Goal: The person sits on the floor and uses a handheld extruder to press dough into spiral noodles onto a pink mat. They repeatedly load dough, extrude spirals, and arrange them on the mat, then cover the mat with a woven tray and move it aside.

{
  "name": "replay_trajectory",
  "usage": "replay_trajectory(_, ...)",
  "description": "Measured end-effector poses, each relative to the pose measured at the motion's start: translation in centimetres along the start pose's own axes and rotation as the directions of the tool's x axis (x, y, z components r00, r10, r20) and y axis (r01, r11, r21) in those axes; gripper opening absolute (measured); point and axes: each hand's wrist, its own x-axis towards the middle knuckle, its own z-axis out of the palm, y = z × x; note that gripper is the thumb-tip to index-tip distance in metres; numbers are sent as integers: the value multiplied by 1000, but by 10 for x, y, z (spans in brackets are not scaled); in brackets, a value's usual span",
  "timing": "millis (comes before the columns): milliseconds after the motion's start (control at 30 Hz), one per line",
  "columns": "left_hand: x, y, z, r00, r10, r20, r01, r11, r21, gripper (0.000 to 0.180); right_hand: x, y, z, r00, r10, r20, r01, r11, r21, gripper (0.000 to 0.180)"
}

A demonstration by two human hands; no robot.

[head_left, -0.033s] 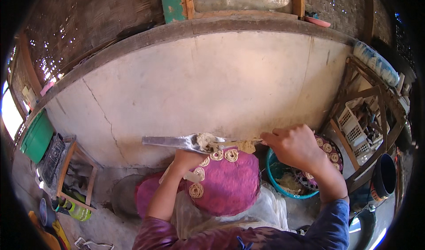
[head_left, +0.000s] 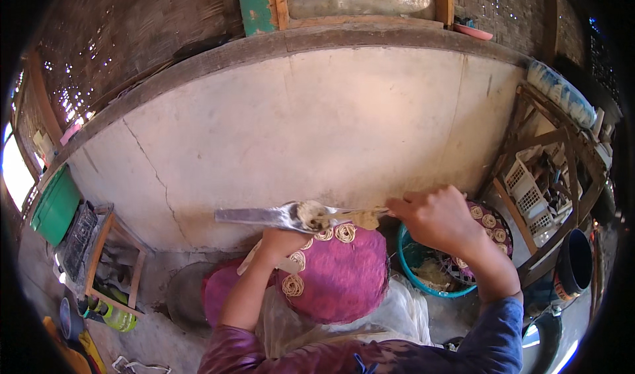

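My left hand (head_left: 283, 243) is closed around a hand-held dough press (head_left: 258, 216), a grey metal-looking tool with a long flat end pointing left. A lump of beige dough (head_left: 309, 214) sits in its top. Stretching right from it is a dough-smeared flat stick (head_left: 362, 219), its right end pinched in my right hand (head_left: 436, 220). Under the press lies a rounded pink-purple cloth-covered surface (head_left: 344, 275), with several coiled dough nests (head_left: 293, 284) along its left and far edge. The press's underside is hidden by my left hand.
At right, a teal basin (head_left: 413, 278) holds beige dough or crumbs, with a tray of more dough nests (head_left: 489, 222) over its edge. Beyond stand a wooden rack (head_left: 555, 139) and a black bucket (head_left: 574, 265). Left are a wooden stool (head_left: 99, 248) and a green tub (head_left: 56, 205).
The press and its dough lump have shifted very slightly right and down. My right hand has edged slightly left with the stick. Otherwise little differs.
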Motion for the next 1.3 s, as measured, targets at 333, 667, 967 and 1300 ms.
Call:
replay_trajectory(333, -4, 9, 10, 975, 180, -130, -168, 981, 96, 27, -11, -22, 25, 992, -90, 88, 89, 996, 18, 22)
replay_trajectory(667, 25, 40, 28, 915, 287, -282, -225, 946, 234, 20, -6, -64, 125, 799, 582, -154, -252, 555, 793, 46)
replay_trajectory(967, 47, 28, 27, 914, 211, -346, -83, 933, 349, 19, -74, -48, 139, 745, 579, 331, -423, 25, 906, 25)
replay_trajectory(1300, 81, 10, 48, 923, 155, -353, -128, 987, 99, 25, -120, -56, 146, 655, 280, 702, -369, -691, 621, 29)
